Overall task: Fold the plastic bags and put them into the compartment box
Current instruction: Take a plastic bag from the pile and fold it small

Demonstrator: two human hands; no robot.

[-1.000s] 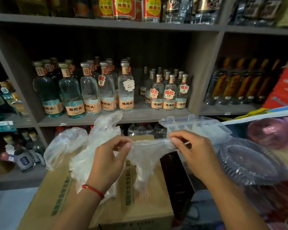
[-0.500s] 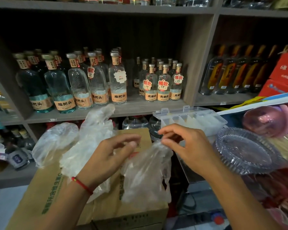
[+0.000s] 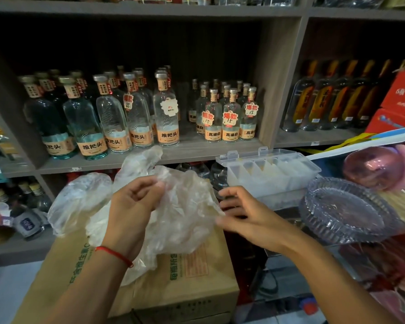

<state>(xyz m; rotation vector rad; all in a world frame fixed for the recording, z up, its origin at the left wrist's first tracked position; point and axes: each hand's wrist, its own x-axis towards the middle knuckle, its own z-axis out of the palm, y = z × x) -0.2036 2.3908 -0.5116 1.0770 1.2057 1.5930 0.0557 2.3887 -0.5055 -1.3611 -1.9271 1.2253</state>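
Two hands are working one clear plastic bag above a cardboard carton. The left hand is pinching the bag's upper edge with curled fingers; the right hand, at 3 o'clock of the bag, is touching its side with fingers extended and relaxed. A pile of other bags, count unclear, is lying on the carton at 9 o'clock of the held bag. One compartment box, lid open, is sitting at 1 o'clock; at least five divisions are showing. One glass dish is resting at 3 o'clock. Three small bottles are fronting the shelf.
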